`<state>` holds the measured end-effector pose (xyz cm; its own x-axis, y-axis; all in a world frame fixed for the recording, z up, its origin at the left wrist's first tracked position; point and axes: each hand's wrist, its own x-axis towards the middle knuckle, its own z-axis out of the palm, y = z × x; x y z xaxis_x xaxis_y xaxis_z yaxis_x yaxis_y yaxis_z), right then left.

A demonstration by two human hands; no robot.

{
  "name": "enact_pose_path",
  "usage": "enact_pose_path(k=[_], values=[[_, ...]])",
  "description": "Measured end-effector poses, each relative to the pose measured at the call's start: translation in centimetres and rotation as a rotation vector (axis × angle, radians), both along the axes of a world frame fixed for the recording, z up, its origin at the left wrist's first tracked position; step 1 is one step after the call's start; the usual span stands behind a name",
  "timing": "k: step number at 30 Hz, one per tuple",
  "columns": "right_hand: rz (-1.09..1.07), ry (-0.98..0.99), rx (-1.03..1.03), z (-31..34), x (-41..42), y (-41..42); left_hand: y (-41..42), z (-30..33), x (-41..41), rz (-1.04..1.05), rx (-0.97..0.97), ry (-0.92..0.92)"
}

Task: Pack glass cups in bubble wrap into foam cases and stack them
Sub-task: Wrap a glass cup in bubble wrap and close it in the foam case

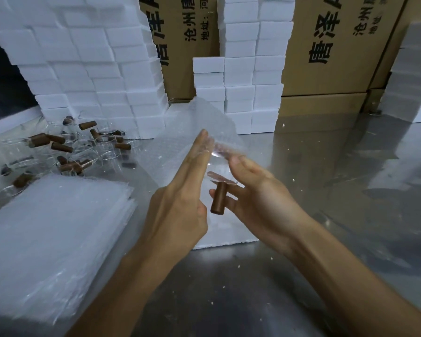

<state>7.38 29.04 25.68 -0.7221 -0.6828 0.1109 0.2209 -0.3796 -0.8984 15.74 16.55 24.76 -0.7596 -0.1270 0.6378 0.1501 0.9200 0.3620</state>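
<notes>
Glass, clear with a brown handle, the cup [218,188] sits mid-scene in the right hand [258,190], whose fingers curl around it, handle pointing down. Left hand [180,198] is flat, fingers straight, pressing a bubble-wrap sheet [199,122] that rises behind the cup. Below both lies a foam case [226,234] on the steel tabletop [326,215]. Near left is a stack of wrap [54,227]; far left, loose cups [66,147]. Stacked cases [95,69] and cartons [331,45] stand far.
</notes>
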Motion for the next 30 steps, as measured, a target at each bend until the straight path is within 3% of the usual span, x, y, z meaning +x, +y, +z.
enact_pose_path(k=[8,15,17,19,22,24,27,30], values=[[-0.089,-0.005,-0.122,-0.7,-0.4,-0.4,2.3,-1.1,-0.4,-0.060,-0.148,-0.028],[-0.097,-0.109,-0.116,-1.5,-0.5,-0.6,3.6,-1.7,-0.7,-0.303,-0.138,0.023],[-0.111,-0.095,-0.103,-1.0,-0.6,-0.6,3.0,-1.3,-0.3,-0.392,-0.013,0.047],[-0.104,-0.130,-0.135,-0.6,-0.9,-0.4,2.0,-0.6,0.0,-0.396,0.139,0.196],[-0.050,-0.093,-0.129,-0.4,-1.7,0.3,-0.8,0.3,-0.3,-0.104,0.188,0.490],[0.009,-0.041,-0.104,-0.3,-2.0,0.8,-3.0,0.6,-0.3,0.138,0.378,0.539],[0.098,0.020,-0.076,-0.3,-1.9,1.2,-5.5,1.4,0.0,0.211,0.875,0.403],[0.146,0.036,-0.070,-0.5,-1.7,1.1,-6.8,2.2,0.5,-0.084,1.266,0.105]])
